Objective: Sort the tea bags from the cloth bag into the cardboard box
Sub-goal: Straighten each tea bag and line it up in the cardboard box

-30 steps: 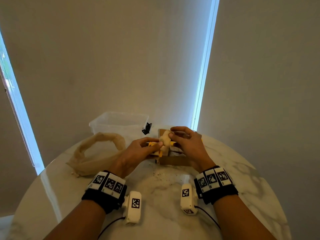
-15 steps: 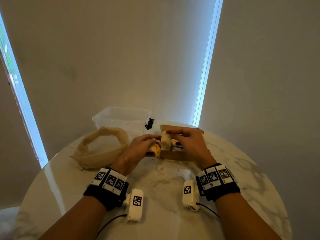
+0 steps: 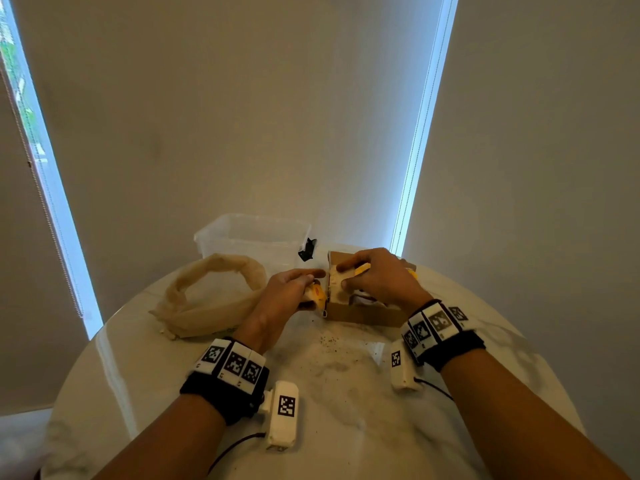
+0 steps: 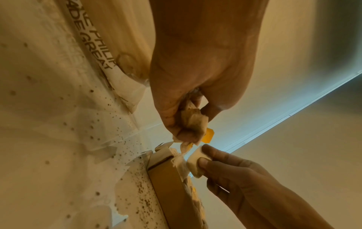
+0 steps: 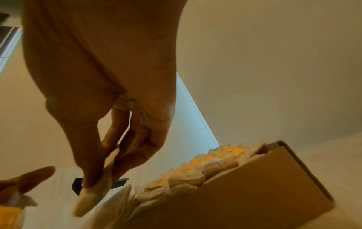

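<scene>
Centre frame, over left end of cardboard box (image 3: 363, 315): right hand (image 3: 381, 282) pinching one flat, pale paper tea bag (image 3: 335, 279). Left hand (image 3: 287, 292) just beside, curled round crumpled tea bags with yellow tags (image 4: 192, 124). Box brimming. Limp cloth bag (image 3: 207, 303) at left, on speck-strewn marble table (image 3: 346, 410).

Round marble surface (image 3: 346, 393) against drawn blinds.
White stone with grey veining, glossy, specks scattered mid-top. Beige roller blinds (image 3: 242, 116) fill the back; bright daylight strips (image 3: 420, 133) show at the gaps, greenery through the left window gap (image 3: 20, 98).
</scene>
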A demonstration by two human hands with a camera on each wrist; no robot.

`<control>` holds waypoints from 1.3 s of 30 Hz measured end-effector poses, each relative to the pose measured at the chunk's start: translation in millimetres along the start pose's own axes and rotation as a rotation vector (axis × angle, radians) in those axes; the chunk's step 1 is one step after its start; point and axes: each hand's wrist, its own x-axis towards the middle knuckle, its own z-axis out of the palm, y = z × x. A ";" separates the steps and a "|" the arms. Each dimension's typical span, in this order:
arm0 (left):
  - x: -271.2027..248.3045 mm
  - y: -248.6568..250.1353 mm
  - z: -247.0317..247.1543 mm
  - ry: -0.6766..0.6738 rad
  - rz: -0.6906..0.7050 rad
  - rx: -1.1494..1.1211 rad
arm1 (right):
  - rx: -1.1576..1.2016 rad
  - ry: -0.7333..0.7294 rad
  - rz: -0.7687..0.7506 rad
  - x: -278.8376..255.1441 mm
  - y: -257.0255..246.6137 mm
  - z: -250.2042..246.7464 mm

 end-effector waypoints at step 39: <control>-0.4 1.4 0.0 -0.019 -0.043 -0.129 | -0.341 -0.132 -0.005 13.8 0.9 25.2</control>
